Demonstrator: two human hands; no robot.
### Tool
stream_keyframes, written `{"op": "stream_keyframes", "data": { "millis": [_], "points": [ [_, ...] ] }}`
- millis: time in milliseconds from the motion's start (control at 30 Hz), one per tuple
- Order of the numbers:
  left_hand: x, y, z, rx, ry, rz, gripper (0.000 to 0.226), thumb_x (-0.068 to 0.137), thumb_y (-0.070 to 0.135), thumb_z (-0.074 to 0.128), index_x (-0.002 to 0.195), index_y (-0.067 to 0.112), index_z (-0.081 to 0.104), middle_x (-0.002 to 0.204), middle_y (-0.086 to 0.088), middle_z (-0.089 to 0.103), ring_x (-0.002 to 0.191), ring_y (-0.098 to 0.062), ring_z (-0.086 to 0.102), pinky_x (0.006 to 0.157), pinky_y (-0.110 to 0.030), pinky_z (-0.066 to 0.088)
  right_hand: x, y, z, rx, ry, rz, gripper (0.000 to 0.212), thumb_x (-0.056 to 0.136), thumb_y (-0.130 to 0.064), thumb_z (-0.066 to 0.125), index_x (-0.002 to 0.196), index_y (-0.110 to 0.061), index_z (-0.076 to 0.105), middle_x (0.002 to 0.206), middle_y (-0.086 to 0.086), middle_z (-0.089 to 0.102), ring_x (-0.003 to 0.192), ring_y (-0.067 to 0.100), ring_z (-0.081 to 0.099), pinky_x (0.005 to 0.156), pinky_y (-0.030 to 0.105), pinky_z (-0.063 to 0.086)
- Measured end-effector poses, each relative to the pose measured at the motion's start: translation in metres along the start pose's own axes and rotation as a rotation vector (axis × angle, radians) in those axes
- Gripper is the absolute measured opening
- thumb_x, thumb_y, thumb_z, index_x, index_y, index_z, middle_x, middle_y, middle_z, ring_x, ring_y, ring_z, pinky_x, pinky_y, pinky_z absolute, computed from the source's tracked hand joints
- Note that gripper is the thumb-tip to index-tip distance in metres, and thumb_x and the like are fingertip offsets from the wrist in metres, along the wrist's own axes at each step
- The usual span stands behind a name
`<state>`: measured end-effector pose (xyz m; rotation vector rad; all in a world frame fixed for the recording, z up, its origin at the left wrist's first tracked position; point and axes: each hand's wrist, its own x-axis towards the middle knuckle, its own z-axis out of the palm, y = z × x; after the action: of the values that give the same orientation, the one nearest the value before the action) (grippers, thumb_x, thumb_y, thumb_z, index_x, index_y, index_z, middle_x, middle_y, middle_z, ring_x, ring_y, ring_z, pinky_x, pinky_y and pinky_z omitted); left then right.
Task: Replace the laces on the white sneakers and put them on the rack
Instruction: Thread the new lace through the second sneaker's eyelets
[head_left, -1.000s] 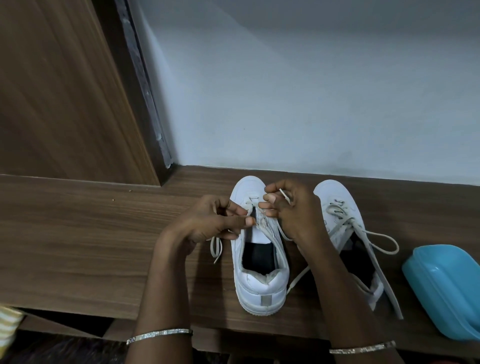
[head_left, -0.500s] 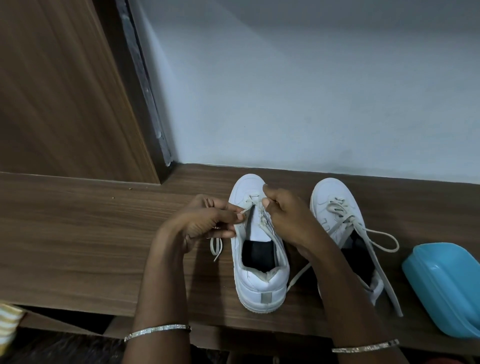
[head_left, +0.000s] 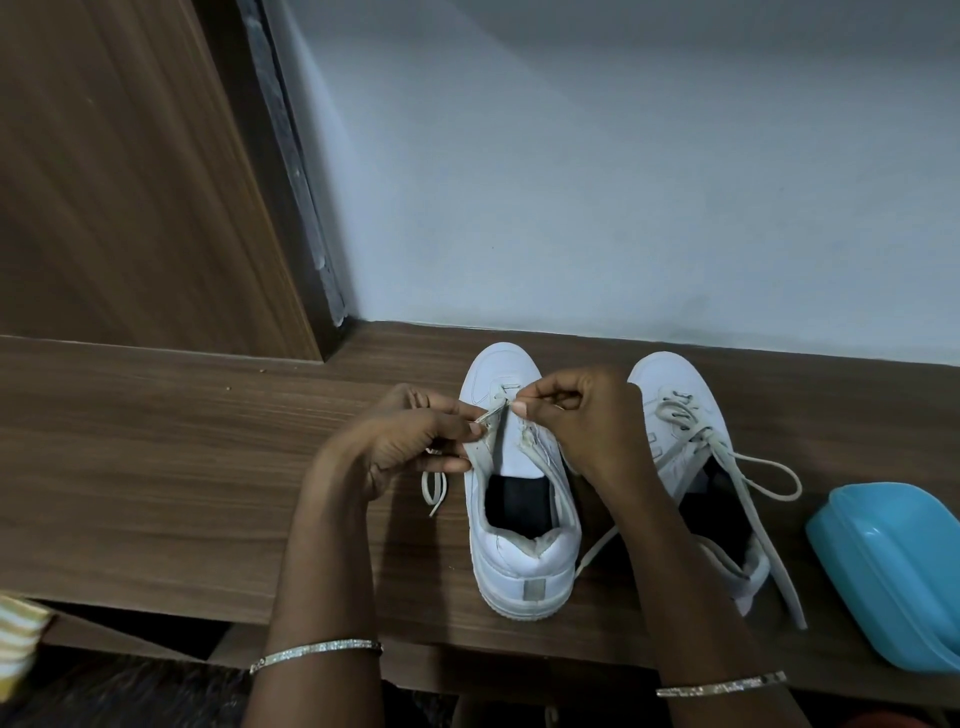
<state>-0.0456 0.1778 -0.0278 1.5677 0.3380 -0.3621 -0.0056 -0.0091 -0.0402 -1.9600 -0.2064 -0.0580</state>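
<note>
White lace (head_left: 497, 410) runs tight between two hands, just below the middle of the frame. The left hand (head_left: 410, 441) pinches it with thumb and first finger, right at the left edge of the shoe's opening. The right hand (head_left: 587, 415) pinches it too, a little higher and to the right, with its other fingers curled in. The two pinches are very close together. Both sit over the front half of the middle sneaker (head_left: 524, 566).

One loose end of the lace hangs below the left hand and lies on the wood. Another end comes out from under the right wrist, beside the heel. Only the holes near the toe have lace in them. The toe points to the top of the frame and the heel points to the bottom.

Each wrist wears a thin shiny bangle (head_left: 317, 652).

Just to the right stands the second sneaker (head_left: 670, 379), partly hidden by the right arm. Its loose lace (head_left: 769, 478) makes a loop and one long end runs down past the heel.

Both shoes stand on a brown wooden shelf (head_left: 156, 467). A blue plastic box (head_left: 893, 582) lies on it at the right edge of the frame, near the second sneaker.

Behind the shelf is a pale wall (head_left: 571, 182). A brown wooden panel (head_left: 104, 182) fills the upper left. A bit of striped cloth (head_left: 15, 639) shows at the lower left.
</note>
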Motion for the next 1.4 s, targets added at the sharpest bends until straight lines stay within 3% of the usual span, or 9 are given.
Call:
{"op": "stream_keyframes", "data": {
  "millis": [100, 267, 500, 733, 833, 967, 1100, 1200, 1400],
  "points": [
    [0.001, 0.000, -0.001, 0.007, 0.001, -0.006, 0.017, 0.087, -0.003, 0.068, 0.092, 0.008, 0.079, 0.074, -0.005, 0.070, 0.063, -0.007, 0.061, 0.064, -0.024, 0.061, -0.001, -0.002, 0.000, -0.068, -0.087, 0.001, 0.010, 0.086, -0.007, 0.077, 0.091, -0.015, 0.081, 0.088, -0.008, 0.078, 0.079, 0.007, 0.072, 0.079, 0.024, 0.058],
    [0.002, -0.001, -0.001, -0.005, 0.012, -0.007, 0.017, 0.086, -0.004, 0.069, 0.098, 0.004, 0.078, 0.085, -0.012, 0.069, 0.069, -0.011, 0.062, 0.064, -0.025, 0.061, -0.001, -0.003, -0.001, -0.104, -0.093, 0.020, 0.017, 0.077, 0.000, 0.075, 0.081, -0.016, 0.079, 0.072, 0.001, 0.074, 0.063, 0.010, 0.062, 0.072, 0.038, 0.059],
    [0.002, -0.002, -0.002, 0.013, 0.001, 0.013, 0.016, 0.087, -0.002, 0.070, 0.100, 0.003, 0.077, 0.091, -0.016, 0.070, 0.074, -0.014, 0.063, 0.066, -0.027, 0.062, 0.000, 0.003, 0.000, -0.123, -0.093, -0.021, 0.023, 0.073, -0.005, 0.078, 0.084, -0.022, 0.067, 0.067, -0.009, 0.073, 0.066, 0.015, 0.066, 0.074, 0.043, 0.058],
    [0.002, -0.004, -0.004, -0.042, -0.032, 0.037, 0.022, 0.096, 0.022, 0.063, 0.096, 0.005, 0.077, 0.083, -0.010, 0.074, 0.074, -0.014, 0.071, 0.072, -0.031, 0.063, 0.000, 0.004, 0.001, -0.100, -0.089, -0.057, 0.020, 0.075, -0.007, 0.081, 0.080, -0.020, 0.066, 0.066, -0.011, 0.072, 0.063, 0.019, 0.061, 0.070, 0.036, 0.054],
    [0.004, -0.006, -0.004, -0.031, -0.033, 0.053, 0.018, 0.097, 0.018, 0.062, 0.093, 0.008, 0.078, 0.083, -0.009, 0.075, 0.074, -0.014, 0.072, 0.073, -0.031, 0.063, -0.001, 0.005, -0.001, -0.052, -0.111, -0.054, 0.021, 0.075, -0.006, 0.082, 0.079, -0.018, 0.065, 0.065, -0.007, 0.071, 0.056, 0.006, 0.051, 0.065, 0.029, 0.048],
    [0.006, -0.010, -0.005, 0.032, -0.028, 0.088, 0.016, 0.093, 0.013, 0.066, 0.104, 0.006, 0.077, 0.086, -0.011, 0.076, 0.080, -0.015, 0.072, 0.078, -0.033, 0.061, -0.003, 0.009, 0.002, 0.059, -0.092, 0.018, 0.021, 0.074, -0.005, 0.084, 0.083, -0.013, 0.067, 0.069, -0.003, 0.073, 0.056, 0.004, 0.051, 0.067, 0.029, 0.047],
    [0.007, -0.008, 0.001, 0.066, 0.026, 0.145, 0.015, 0.088, 0.006, 0.073, 0.102, 0.003, 0.076, 0.076, -0.010, 0.074, 0.069, -0.013, 0.070, 0.062, -0.025, 0.061, -0.001, 0.014, 0.006, 0.038, -0.100, 0.007, 0.022, 0.073, -0.002, 0.086, 0.083, -0.011, 0.069, 0.068, -0.004, 0.074, 0.063, 0.001, 0.065, 0.073, 0.028, 0.055],
    [0.008, -0.006, 0.007, 0.115, 0.070, 0.218, 0.010, 0.086, 0.003, 0.075, 0.094, -0.002, 0.075, 0.068, -0.014, 0.068, 0.056, -0.012, 0.064, 0.048, -0.018, 0.051, 0.001, 0.015, 0.008, -0.008, -0.108, -0.019, 0.023, 0.074, -0.002, 0.085, 0.079, -0.017, 0.068, 0.069, -0.005, 0.074, 0.066, 0.006, 0.070, 0.076, 0.034, 0.059],
    [0.008, -0.007, 0.001, 0.216, 0.124, 0.289, 0.014, 0.098, 0.005, 0.060, 0.085, 0.005, 0.063, 0.072, -0.010, 0.067, 0.055, -0.006, 0.063, 0.049, -0.020, 0.051, 0.006, 0.020, 0.008, -0.114, -0.121, -0.098, 0.024, 0.071, -0.011, 0.085, 0.083, -0.024, 0.069, 0.079, -0.012, 0.075, 0.082, 0.012, 0.071, 0.080, 0.038, 0.057]
  ]
}}
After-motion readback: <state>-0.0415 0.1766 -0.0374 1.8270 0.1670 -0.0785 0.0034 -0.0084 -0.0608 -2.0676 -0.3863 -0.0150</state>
